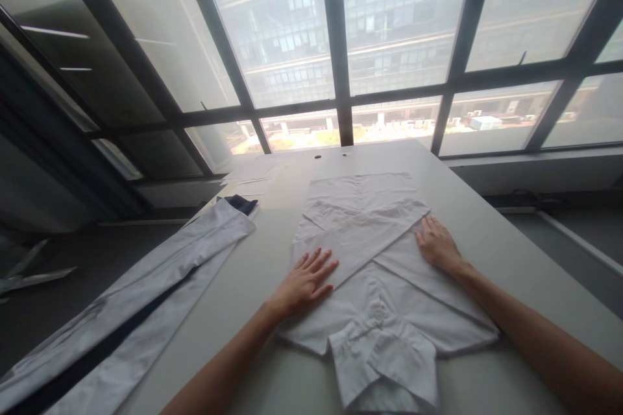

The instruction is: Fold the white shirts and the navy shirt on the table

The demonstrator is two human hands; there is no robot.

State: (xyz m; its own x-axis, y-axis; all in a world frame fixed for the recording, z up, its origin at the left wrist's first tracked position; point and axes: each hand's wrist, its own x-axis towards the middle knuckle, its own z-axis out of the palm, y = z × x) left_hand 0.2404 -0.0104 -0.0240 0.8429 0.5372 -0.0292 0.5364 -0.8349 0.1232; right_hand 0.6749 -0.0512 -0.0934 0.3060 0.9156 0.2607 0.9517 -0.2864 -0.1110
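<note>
A white collared shirt (360,227) lies flat on the white table (462,214), its collar towards me and its hem towards the window. The sleeves are folded across its body, one over the other. My left hand (306,280) rests flat on the left side of the shirt, fingers spread over the folded sleeve. On the right edge, my right hand (437,241) touches the cloth near the end of the upper sleeve, its fingers extended and lying flat. Neither hand grips the fabric.
Along the table's left edge lies a long light-coloured garment (160,279) with a dark blue strip. Some white sheets (250,172) are at the far left corner, and small round holes (318,157) mark the far end. Large framed windows (335,45) rise beyond the table.
</note>
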